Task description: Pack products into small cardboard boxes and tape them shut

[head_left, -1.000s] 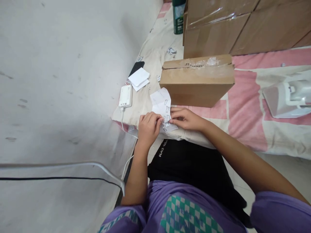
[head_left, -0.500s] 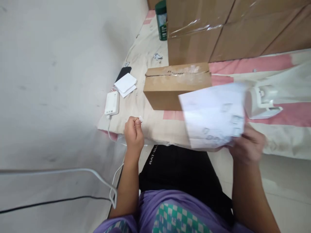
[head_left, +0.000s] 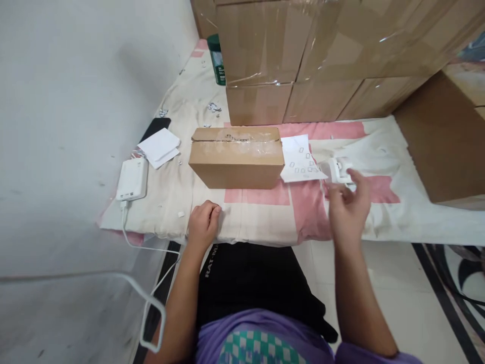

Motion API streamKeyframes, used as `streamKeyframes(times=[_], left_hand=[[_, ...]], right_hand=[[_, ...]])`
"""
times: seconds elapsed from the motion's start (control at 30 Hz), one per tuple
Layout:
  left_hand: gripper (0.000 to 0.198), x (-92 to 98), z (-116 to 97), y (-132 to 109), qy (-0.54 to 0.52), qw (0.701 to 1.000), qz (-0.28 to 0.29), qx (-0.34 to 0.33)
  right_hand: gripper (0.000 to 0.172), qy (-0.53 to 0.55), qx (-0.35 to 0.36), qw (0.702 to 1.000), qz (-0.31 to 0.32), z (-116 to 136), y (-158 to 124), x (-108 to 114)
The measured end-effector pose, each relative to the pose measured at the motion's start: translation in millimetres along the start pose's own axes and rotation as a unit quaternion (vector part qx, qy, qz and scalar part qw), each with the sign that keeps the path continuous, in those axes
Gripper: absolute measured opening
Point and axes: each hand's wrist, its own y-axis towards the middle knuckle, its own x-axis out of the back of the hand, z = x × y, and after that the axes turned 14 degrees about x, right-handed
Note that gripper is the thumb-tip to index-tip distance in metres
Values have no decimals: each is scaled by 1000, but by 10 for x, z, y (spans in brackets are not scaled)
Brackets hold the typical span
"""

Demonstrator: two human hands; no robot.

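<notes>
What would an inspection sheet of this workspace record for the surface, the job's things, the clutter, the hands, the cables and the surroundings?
Surface: wrinkled pink-and-cream patterned cloth.
Job's things: white paper sheet with small dark-outlined shapes, right of closed brown cardboard box; white plastic device near the sheet's right corner.
Clutter: small white scrap; folded white paper partly over flat black object.
Hands: left hand curled at the front edge; right hand at the device, fingers apart, contact unclear.
Cables: thin white cable plugged into white rectangular plastic unit.
Surroundings: stacked, taped brown cartons; pale scuffed wall.
</notes>
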Motion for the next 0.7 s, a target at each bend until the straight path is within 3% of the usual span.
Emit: streamKeyframes(times=[0.03,0.1,0.17,0.23,0.27,0.37,0.47,0.6,0.7], left_hand=[[25,12,3,5,-1,1000,18,-20],[25,26,14,6,-2,997,35,-71],[28,30,29,-10,-9,991,21,-131],[27,35,32,-43,-14,979,2,-203],[26,41,23,-61,-14,971,-7,-238],[22,54,-68,-89,-17,950,-35,-311],[22,28,-244,-63,-29,935,-58,-349],[22,-100,-492,2,-56,932,-37,-356],[23,-206,-630,7,-65,934,-23,-351]], right_hand=[[34,7,0,1000,7,102,-203,-48],[23,101,-88,981,140,319,-546,-199],[30,230,-220,902,291,525,-749,-401],[35,313,-302,827,356,675,-810,-594],[34,332,-316,811,364,720,-802,-666],[30,340,-296,806,384,741,-726,-712],[31,306,-219,825,422,683,-685,-530],[30,284,-80,851,435,629,-746,-204],[33,254,-62,869,421,604,-855,-78]])
